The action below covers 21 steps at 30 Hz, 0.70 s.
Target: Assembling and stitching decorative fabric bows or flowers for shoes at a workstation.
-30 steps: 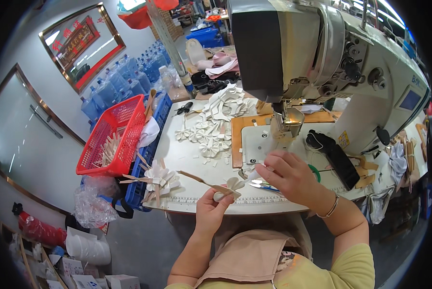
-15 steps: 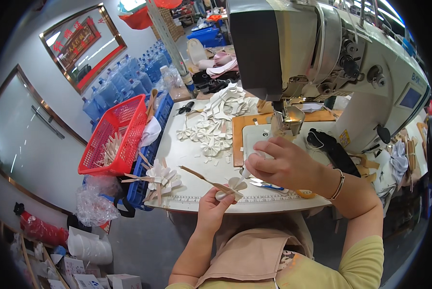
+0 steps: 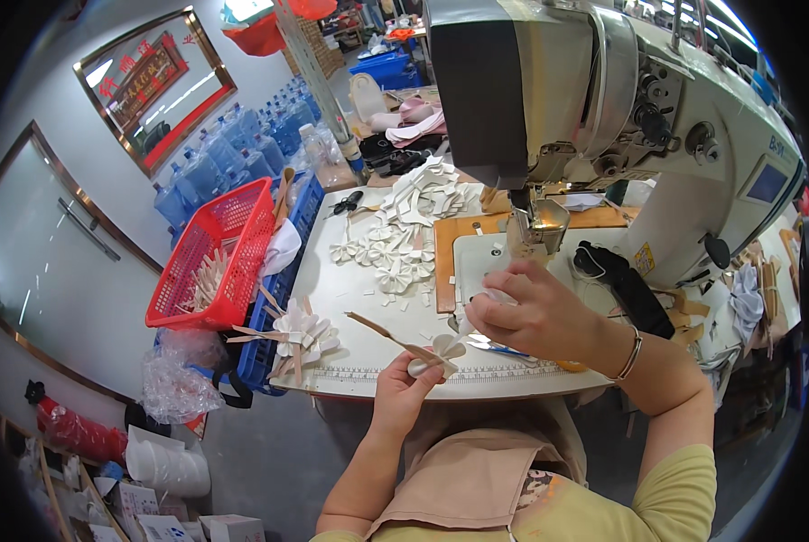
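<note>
My left hand (image 3: 406,387) pinches a white fabric flower (image 3: 446,347) on a long tan strip (image 3: 382,331), just above the table's front edge. The strip points up and to the left. My right hand (image 3: 526,312) is closed, fingers bent together, in front of the sewing machine's needle area (image 3: 538,221). Something whitish shows at its fingers, too small to name. To the left lies a cluster of finished-looking white flowers on tan strips (image 3: 303,332). Farther back spreads a heap of white flowers and petal pieces (image 3: 404,230).
The sewing machine's head (image 3: 486,90) hangs over the table. Blue-handled snips (image 3: 504,349) lie beneath my right hand, black scissors (image 3: 348,202) at the back left. A red basket of tan strips (image 3: 258,221) stands left, and a black cloth piece (image 3: 635,294) lies right.
My left hand has shifted slightly right with the flower and strip. My right hand has moved a little right and down, still closed.
</note>
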Each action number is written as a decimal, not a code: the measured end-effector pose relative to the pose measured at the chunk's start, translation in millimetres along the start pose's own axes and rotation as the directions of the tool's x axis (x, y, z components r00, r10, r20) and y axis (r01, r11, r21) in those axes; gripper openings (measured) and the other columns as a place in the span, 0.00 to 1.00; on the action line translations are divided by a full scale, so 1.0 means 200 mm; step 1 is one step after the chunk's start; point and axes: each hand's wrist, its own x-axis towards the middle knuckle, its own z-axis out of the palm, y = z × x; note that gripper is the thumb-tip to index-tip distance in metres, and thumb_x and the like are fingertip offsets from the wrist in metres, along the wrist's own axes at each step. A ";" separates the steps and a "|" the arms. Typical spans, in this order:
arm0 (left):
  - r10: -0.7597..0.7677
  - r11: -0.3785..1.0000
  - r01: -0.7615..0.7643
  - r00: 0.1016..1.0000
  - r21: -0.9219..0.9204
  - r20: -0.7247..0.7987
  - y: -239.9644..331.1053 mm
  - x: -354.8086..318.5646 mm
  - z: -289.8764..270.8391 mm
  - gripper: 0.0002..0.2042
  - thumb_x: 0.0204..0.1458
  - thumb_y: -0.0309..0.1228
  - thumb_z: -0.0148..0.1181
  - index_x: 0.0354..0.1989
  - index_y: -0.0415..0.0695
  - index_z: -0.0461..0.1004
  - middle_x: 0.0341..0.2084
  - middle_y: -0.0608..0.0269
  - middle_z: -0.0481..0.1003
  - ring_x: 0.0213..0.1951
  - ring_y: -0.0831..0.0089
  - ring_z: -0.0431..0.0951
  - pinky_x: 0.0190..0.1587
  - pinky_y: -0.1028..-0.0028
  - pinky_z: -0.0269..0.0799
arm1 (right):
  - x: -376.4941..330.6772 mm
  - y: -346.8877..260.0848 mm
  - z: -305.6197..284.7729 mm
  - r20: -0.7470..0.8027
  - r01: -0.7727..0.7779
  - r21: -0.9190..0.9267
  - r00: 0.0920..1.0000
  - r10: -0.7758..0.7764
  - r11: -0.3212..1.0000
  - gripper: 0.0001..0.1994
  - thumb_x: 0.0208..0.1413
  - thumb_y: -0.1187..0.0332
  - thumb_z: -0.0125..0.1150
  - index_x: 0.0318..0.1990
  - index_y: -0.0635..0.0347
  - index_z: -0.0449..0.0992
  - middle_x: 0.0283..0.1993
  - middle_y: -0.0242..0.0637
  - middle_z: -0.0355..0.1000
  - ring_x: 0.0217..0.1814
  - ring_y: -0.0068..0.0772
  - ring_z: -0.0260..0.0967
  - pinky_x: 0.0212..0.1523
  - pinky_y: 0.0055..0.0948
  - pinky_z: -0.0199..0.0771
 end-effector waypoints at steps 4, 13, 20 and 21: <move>0.023 0.998 -0.019 0.998 0.068 -0.057 -0.02 0.01 0.01 0.09 0.48 0.22 0.58 0.39 0.36 0.70 0.28 0.66 0.74 0.31 0.81 0.72 0.36 0.82 0.68 | -0.09 -0.07 0.01 0.088 -0.150 0.013 0.985 0.148 0.989 0.08 0.41 0.69 0.56 0.32 0.55 0.73 0.36 0.27 0.64 0.44 0.28 0.62 0.44 0.31 0.61; 0.213 0.957 -0.179 0.968 0.230 -0.130 -0.10 0.04 -0.07 0.07 0.47 0.21 0.60 0.35 0.34 0.72 0.27 0.64 0.73 0.30 0.81 0.73 0.33 0.81 0.69 | -0.73 -0.21 0.12 -0.194 -0.885 0.208 0.381 0.904 0.417 0.13 0.41 0.82 0.59 0.37 0.62 0.69 0.35 0.39 0.66 0.36 0.37 0.67 0.36 0.28 0.67; 0.626 0.230 -0.591 0.698 0.773 0.347 -0.10 0.21 -0.13 0.14 0.36 0.15 0.56 0.33 0.44 0.75 0.32 0.58 0.73 0.37 0.60 0.73 0.39 0.67 0.70 | -1.03 -0.25 0.07 -0.036 -0.991 0.110 0.073 0.997 0.076 0.13 0.44 0.78 0.61 0.38 0.64 0.69 0.29 0.37 0.68 0.28 0.29 0.67 0.30 0.24 0.68; 0.600 0.150 -0.592 0.691 0.792 0.403 -0.10 0.22 -0.16 0.14 0.37 0.15 0.57 0.34 0.45 0.76 0.32 0.58 0.73 0.39 0.60 0.72 0.40 0.67 0.70 | -1.04 -0.26 0.07 -0.012 -0.995 0.061 0.074 0.997 0.075 0.14 0.43 0.78 0.61 0.40 0.64 0.68 0.32 0.38 0.68 0.30 0.29 0.68 0.30 0.24 0.68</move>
